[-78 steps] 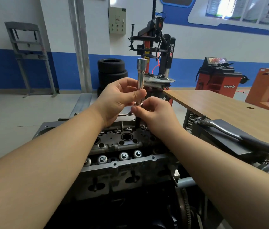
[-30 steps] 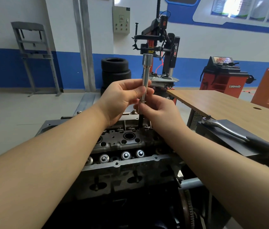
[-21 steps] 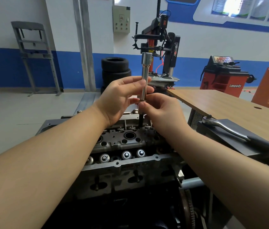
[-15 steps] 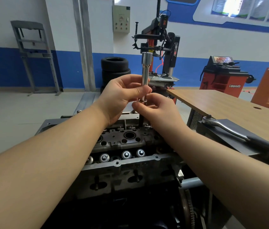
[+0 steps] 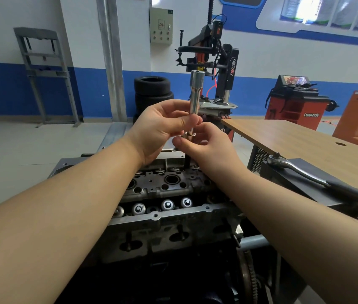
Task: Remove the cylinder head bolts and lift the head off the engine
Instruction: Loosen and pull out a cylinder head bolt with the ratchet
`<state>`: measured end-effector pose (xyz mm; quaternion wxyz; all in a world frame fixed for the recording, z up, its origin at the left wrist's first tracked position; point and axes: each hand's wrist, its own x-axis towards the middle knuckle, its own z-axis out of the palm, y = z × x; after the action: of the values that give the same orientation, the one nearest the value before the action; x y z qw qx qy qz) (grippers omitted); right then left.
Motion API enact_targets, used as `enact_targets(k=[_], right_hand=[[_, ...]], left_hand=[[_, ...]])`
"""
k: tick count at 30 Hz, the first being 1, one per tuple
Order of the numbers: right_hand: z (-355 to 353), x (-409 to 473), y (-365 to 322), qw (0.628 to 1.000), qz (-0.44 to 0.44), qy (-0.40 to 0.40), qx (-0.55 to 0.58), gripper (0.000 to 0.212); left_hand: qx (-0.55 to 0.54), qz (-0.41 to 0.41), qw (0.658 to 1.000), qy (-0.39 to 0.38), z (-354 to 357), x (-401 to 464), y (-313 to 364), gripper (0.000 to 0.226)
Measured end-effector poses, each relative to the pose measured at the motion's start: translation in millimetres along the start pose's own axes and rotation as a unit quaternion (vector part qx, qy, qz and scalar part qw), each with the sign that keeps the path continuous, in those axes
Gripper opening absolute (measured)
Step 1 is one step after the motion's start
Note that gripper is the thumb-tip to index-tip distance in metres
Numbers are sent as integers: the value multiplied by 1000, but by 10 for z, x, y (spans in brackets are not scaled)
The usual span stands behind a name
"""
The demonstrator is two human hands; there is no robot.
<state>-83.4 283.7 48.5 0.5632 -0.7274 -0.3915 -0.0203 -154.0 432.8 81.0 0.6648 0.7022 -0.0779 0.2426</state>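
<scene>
While both hands [image 5: 162,126] [image 5: 208,148] pinch the socket [image 5: 194,95] over the cylinder head [image 5: 165,185], a ratchet [image 5: 318,178] lies beside the wooden table [image 5: 294,137].

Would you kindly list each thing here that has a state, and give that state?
Left hand: grips the socket extension.
Right hand: pinches at the washer under the extension.
Socket extension: upright, lifted above the head.
Bolt: dark shank hanging below, partly out of its hole.
Cylinder head: still on the engine.
Ratchet: lying unused on the dark case.
</scene>
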Motion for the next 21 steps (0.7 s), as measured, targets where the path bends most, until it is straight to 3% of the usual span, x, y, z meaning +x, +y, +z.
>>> enact_targets(k=[2,7,11,16,20,21], right_hand=[[6,4,-3,999,9,27,-28,34],[-26,-7,8,999,-29,2,-22,7],[-6,-10,-13,999,-31,-20,-2,13],[8,23,13,998,-1,39,-47,31],[-5,-1,3,999,-33,9,-28,4],[-4,-2,0,999,-33,5,-26,7]], left_hand=[[13,5,1000,5,15,6,5,37],[3,-22,1000,-4,0,12,-21,26],[33,-17,999,14,8,5,-11,27],[35,-14,999,21,29,10,7,46],[-1,-40,999,-20,20,16,-18,30],[-7,-43,999,-26,11,13,-24,28]])
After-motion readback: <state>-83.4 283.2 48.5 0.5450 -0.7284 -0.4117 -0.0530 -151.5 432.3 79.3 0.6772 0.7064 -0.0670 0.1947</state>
